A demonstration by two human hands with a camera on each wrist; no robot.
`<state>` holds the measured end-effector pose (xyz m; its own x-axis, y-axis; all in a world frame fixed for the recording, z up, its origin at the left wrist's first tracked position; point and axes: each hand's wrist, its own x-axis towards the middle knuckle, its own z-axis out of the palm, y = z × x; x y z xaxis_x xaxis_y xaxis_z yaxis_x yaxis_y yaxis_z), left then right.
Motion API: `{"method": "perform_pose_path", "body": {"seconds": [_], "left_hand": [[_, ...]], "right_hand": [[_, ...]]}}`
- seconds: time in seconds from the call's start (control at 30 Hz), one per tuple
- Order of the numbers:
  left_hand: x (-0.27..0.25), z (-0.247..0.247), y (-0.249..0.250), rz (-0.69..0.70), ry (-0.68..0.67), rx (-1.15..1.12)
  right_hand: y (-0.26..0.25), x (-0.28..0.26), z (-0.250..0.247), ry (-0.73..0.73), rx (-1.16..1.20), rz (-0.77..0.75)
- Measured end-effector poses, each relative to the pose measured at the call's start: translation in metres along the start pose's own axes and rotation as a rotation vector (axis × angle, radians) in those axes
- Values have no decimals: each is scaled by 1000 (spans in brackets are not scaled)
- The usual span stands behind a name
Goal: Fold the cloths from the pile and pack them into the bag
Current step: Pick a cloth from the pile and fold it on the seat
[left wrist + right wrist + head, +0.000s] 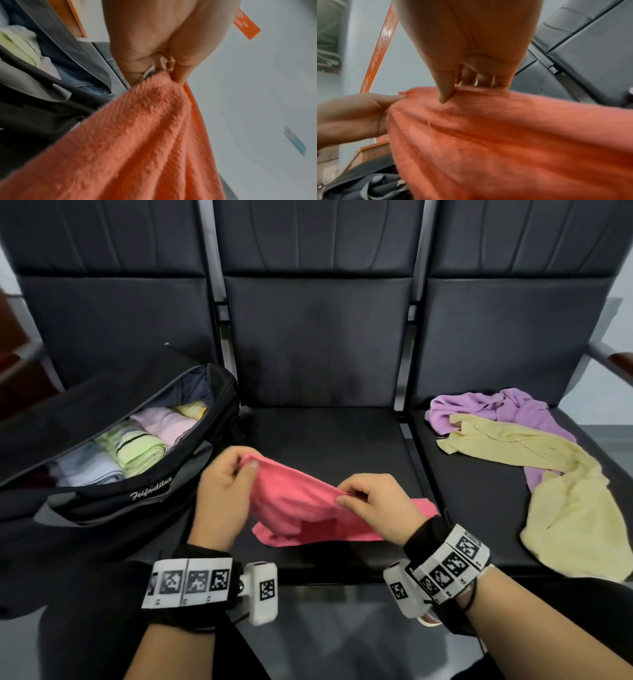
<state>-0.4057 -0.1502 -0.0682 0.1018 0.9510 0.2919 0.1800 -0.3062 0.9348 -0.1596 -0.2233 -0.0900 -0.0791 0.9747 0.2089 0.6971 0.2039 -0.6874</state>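
A pink cloth (301,505) hangs between both hands over the middle seat, its lower edge resting on the cushion. My left hand (236,470) pinches its upper left corner between thumb and fingers. My right hand (349,496) pinches the top edge further right. In the wrist views the same cloth (137,142) (505,135) looks orange, pinched by the left hand (164,70) and the right hand (452,92). The black bag (113,494) lies open on the left seat with several folded cloths (137,446) inside. A purple cloth (486,409) and a yellow cloth (565,491) lie crumpled on the right seat.
Three black padded seats stand in a row; the middle seat cushion (325,433) is bare behind the pink cloth. A metal armrest (609,361) juts out at the far right. The bag's open flap (34,88) lies close to my left hand.
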Motion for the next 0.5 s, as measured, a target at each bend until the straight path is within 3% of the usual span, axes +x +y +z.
{"method": "perform_pose_path", "body": {"seconds": [0.13,0.3,0.4,0.5], "left_hand": [[19,-33,-6,-79,304,-138],[31,-64,-13,-184,549,-223],[28,-55,-18,-264,436,-136],[17,-26,-15,-292,221,-19]], "right_hand": [[18,-9,-16,-43,-66,11],[45,-15,-32,12,-171,228],[41,-9,-34,135,-76,248],[16,6,-32,128,13,124]]}}
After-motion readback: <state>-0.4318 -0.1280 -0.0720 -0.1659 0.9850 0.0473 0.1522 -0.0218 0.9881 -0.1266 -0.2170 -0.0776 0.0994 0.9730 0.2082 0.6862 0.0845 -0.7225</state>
